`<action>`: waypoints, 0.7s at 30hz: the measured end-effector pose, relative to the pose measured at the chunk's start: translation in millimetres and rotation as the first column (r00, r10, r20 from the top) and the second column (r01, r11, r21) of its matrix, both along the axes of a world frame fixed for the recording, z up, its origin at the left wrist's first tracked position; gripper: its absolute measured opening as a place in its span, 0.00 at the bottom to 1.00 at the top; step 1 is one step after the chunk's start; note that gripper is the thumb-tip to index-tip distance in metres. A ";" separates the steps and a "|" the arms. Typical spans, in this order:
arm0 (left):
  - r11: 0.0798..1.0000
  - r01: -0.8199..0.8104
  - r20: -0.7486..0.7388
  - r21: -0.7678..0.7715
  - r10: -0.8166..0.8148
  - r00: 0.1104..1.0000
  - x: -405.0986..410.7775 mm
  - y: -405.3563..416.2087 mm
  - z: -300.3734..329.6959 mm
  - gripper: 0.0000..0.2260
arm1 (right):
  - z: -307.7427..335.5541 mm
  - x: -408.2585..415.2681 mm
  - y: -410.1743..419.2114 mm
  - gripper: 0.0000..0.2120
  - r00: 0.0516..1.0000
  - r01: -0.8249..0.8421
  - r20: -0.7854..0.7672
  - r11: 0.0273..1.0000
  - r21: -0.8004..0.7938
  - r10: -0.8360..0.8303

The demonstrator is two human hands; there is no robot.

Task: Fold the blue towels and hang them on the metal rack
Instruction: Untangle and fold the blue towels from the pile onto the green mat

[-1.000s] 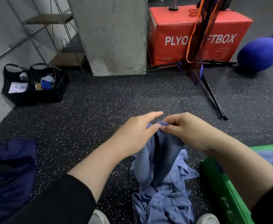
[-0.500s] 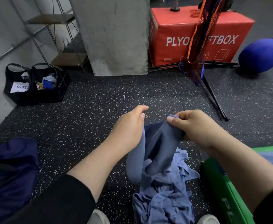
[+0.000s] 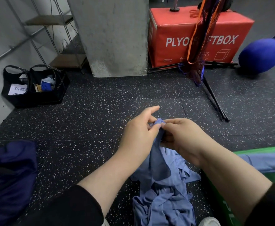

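A blue towel [image 3: 158, 162] hangs from both my hands in the middle of the view. My left hand [image 3: 139, 132] and my right hand [image 3: 180, 137] pinch its top edge close together, fingertips almost touching. Below it a crumpled pile of blue towels [image 3: 164, 206] lies on the speckled floor between my shoes. Another blue towel [image 3: 267, 162] lies flat on the green box at right. The metal rack [image 3: 52, 35] with wooden shelves stands at the far left against the wall.
A green foam box [image 3: 218, 190] lies at the right. A red plyo box [image 3: 197, 35], a concrete pillar [image 3: 114, 35], a black stand with netting [image 3: 213, 95] and a blue ball [image 3: 260, 54] are ahead. Two black bags [image 3: 34, 87] and a navy garment [image 3: 9, 173] lie left.
My hands, apart with the towel's edge spread between them half a second ago, have come together again and bunch the top edge.
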State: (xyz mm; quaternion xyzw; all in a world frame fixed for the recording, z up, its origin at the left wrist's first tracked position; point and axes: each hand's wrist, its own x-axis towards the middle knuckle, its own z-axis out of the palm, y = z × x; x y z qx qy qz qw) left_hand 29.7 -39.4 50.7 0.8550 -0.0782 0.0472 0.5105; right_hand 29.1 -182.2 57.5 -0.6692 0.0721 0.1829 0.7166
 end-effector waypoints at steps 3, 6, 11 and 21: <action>0.998 -0.002 0.039 0.056 0.000 0.999 -2.6 -1.5 -1.8 0.22 | 2.2 -0.8 1.4 0.17 0.999 0.032 -0.036 0.996 0.089 -0.028; 0.995 0.014 0.098 0.103 -0.024 0.995 -5.6 -2.1 -0.7 0.22 | 2.6 0.2 -0.9 0.15 0.997 0.047 -0.062 0.992 0.115 -0.040; 0.981 0.042 0.202 0.191 -0.081 0.976 -8.8 -3.9 1.4 0.25 | 5.6 -0.7 -1.3 0.12 0.994 0.096 -0.067 0.978 0.183 -0.084; 0.996 -0.026 0.056 0.086 0.022 0.998 3.4 13.1 14.0 0.21 | 0.2 7.5 -13.7 0.13 0.983 0.079 0.182 0.956 -0.283 -0.027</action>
